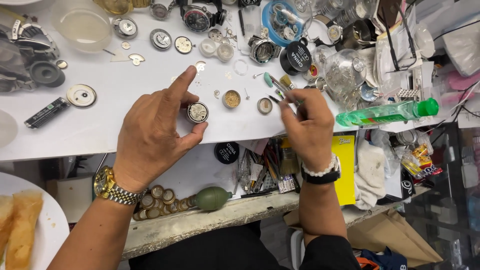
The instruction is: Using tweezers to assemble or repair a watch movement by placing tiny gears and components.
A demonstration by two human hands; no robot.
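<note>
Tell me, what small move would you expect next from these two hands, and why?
Probably the right hand brings its tweezers leftward to the watch movement. The left hand holds that round movement up, face exposed, while the tweezer tips sit apart from it, to its right.

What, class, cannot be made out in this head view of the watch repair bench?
- Tips of the tools in the right hand: hidden by its fingers.
- Back of the watch movement in the left hand: faces away.
- Loose parts near the small dish: too small.
- Plate: cut off by the left edge.
</note>
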